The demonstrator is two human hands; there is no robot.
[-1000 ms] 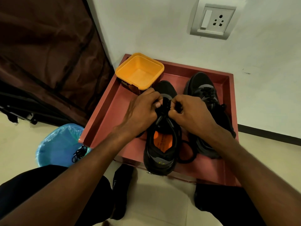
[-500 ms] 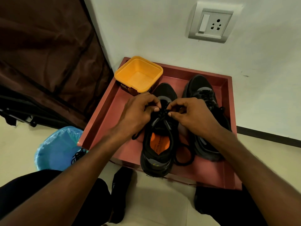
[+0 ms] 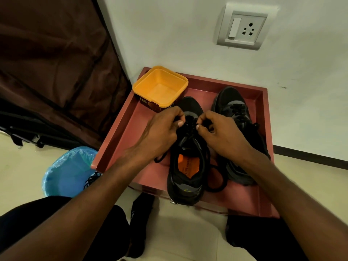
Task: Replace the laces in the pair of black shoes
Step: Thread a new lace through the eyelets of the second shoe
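Black lace point(image 3: 189, 127) is pinched at the eyelets of the nearer shoe point(image 3: 187, 166) by both hands: the left hand point(image 3: 162, 134) has its fingers curled with thumb and forefinger closed on the lace from the left, and the right hand point(image 3: 220, 134) grips it the same way from the right, the two sets of fingertips almost meeting over the tongue. That shoe stands upright on the pink tray point(image 3: 120, 136), toe toward the tray's far edge and heel reaching its near edge, an orange insole showing inside. Loose lengths of lace trail off both sides of it, one out under the left wrist and one in a loop point(image 3: 216, 178) on the tray floor between the two shoes. A second black shoe point(image 3: 233, 113), already laced, sits just beside it toward the tray's right edge, partly hidden by the right forearm. An orange tub point(image 3: 160, 85) stands open in the tray's far left corner, close to the nearer shoe's toe. Off the tray's near left corner, a blue-lined bin point(image 3: 69, 172) on the floor has a tangle of black lace point(image 3: 92, 179) draped over its rim. On the wall beyond the tray is a white socket plate point(image 3: 243, 29).
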